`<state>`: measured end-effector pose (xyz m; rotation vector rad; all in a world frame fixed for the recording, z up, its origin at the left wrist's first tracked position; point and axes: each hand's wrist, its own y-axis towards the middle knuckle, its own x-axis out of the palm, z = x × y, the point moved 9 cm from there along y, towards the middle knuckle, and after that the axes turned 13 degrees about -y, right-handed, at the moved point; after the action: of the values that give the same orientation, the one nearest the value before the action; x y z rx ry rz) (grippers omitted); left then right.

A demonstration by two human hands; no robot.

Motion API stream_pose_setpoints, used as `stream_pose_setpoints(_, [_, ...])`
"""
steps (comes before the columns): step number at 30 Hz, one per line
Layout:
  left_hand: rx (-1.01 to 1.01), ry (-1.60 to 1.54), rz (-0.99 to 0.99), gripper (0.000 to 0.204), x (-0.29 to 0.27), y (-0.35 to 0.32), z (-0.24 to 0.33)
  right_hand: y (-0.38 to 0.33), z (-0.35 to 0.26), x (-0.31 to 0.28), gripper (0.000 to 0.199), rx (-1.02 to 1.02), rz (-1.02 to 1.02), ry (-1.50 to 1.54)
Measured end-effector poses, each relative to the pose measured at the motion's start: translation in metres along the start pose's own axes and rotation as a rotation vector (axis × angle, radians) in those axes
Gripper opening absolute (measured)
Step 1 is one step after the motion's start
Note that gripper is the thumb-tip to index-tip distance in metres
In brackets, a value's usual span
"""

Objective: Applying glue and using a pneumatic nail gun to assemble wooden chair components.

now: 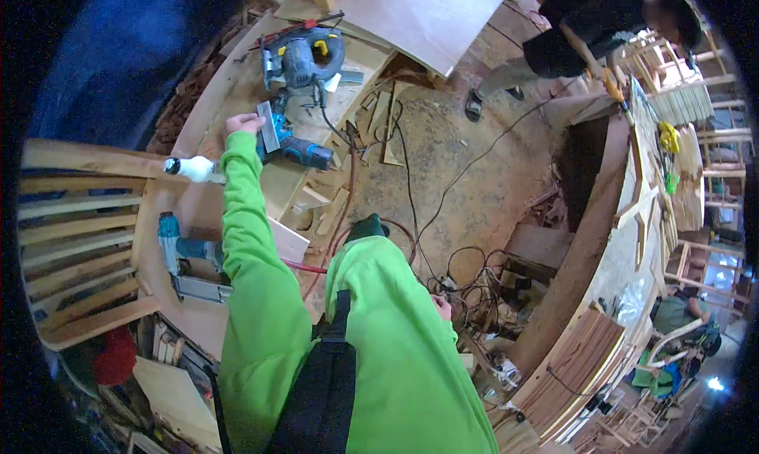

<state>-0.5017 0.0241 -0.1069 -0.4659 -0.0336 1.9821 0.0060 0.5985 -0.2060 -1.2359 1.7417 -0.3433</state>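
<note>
left hand [242, 123] reaching across counter [237, 74], fingers on a grey flat piece [268, 126]; right hand [441, 306] low, fingers unclear

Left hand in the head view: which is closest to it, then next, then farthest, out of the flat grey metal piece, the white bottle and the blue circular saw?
From the left hand:
1. Flat grey metal piece, right beside the fingers.
2. White bottle, lower, on the person's left side.
3. Blue circular saw, farther up the bench.
</note>
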Motion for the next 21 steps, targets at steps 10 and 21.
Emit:
stream_pose_setpoints(10, [0.039,0.175,-0.140,0.022,0.019,0.004,0.029,-0.019,0.108,0.030,0.026,0.215,0.042,0.208])
stream_pose_setpoints(21, [-0.042,-0.129,-0.185,0.033,0.000,0.019,0.043,-0.004,0.030,0.015,0.027,0.009,0.037,0.154])
